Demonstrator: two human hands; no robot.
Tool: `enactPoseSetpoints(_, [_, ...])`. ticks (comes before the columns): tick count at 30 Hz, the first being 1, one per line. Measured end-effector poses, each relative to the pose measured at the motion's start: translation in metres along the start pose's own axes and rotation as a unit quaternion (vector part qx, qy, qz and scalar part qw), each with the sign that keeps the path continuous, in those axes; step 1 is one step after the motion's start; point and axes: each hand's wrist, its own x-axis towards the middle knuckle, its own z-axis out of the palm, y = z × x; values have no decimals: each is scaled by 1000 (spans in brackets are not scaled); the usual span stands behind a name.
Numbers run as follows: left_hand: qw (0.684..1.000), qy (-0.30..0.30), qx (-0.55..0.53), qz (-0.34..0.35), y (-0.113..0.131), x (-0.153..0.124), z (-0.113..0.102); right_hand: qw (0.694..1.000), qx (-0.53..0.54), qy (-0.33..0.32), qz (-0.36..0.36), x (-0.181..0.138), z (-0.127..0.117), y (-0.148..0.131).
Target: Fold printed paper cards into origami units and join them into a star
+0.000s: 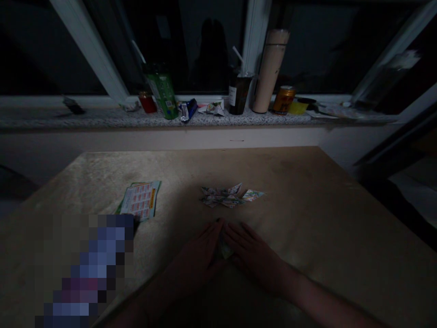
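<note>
My left hand (203, 248) and my right hand (251, 255) lie flat on the table with their fingers stretched out, and their fingertips meet in a point. Between and under them is a small piece of paper (226, 250), pale and greenish, mostly covered by the hands. Just beyond the fingertips rests a group of folded patterned paper shapes (221, 199) with pointed ends. A further folded paper piece (253, 195) touches or nearly touches their right side. How the paper under my hands is folded cannot be made out in the dim light.
A stack of printed paper tickets (139, 200) lies to the left on the table (290, 173). Nearer, a blurred-out bluish object (92, 269) stretches toward me. Along the windowsill (205, 119) stand a green carton (164, 93), a dark cup (239, 93), a tall flask (271, 70) and a can (284, 99).
</note>
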Motion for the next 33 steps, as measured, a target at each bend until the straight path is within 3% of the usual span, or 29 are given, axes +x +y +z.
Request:
enactPoseSetpoints(12, [1000,-8,6,9,1,2,-6,997,39,0,60,8,1,4])
enactPoseSetpoints(33, [1000,-11,0,14,1,3,-7,995,31,9,94,11,-2,-4])
